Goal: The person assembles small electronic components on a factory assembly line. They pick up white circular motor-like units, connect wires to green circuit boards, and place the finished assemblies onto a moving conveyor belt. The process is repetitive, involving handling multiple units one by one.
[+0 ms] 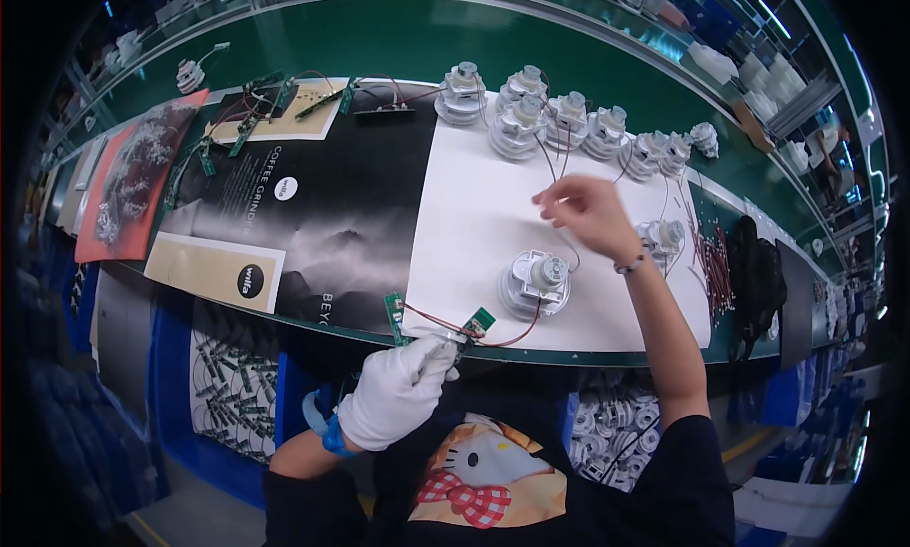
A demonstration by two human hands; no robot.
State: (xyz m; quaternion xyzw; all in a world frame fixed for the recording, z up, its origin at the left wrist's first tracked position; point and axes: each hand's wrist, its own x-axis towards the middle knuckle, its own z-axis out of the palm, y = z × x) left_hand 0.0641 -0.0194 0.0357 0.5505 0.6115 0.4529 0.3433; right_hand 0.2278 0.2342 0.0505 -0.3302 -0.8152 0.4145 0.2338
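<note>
My left hand [403,391], in a white glove with a blue strap at the wrist, is closed on a small green circuit board [479,321] at the table's front edge. Brown wires [431,319] run from it to a second green board [394,317] and to a white round motor-like unit [538,283] standing on the white sheet. My bare right hand [590,215] hovers above and behind that unit, fingers curled together and slightly blurred. A thin wire rises from the unit toward this hand; whether the fingertips pinch it is hard to make out.
Several similar white units [519,128] stand along the back, one [661,236] beside my right forearm. Red-brown wires [716,267] and a black bag [755,277] lie at right. Wired boards [248,120] and an orange-red sheet [100,229] lie left. Below, a blue bin [171,424] holds boards.
</note>
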